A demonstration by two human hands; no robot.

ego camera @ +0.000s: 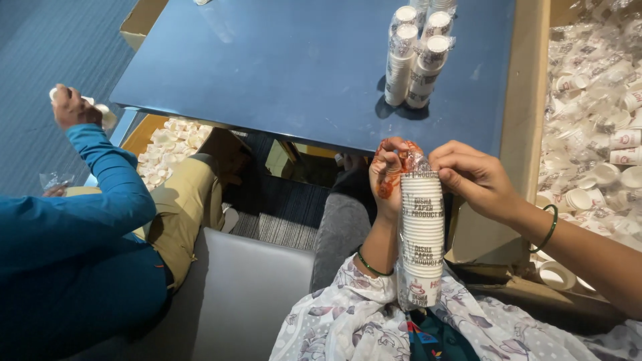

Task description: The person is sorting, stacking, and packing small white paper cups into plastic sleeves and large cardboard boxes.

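Now the left hand (388, 172) and the right hand (471, 175) both close their fingers on the top of a wrapped stack of paper cups (421, 237), standing upright on the lap, near the blue table (301, 67).

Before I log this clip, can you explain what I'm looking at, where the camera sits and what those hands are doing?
There is no machine here. The single picture comes from a camera worn on a person's head, looking down at their own hands. The left hand and right hand hold a wrapped stack of paper cups upright over the lap, their fingers pinching the plastic at its top. More wrapped cup stacks stand on the blue table. A bin of loose cups lies to the right. On the left a co-worker's hand in a blue sleeve holds cups too.
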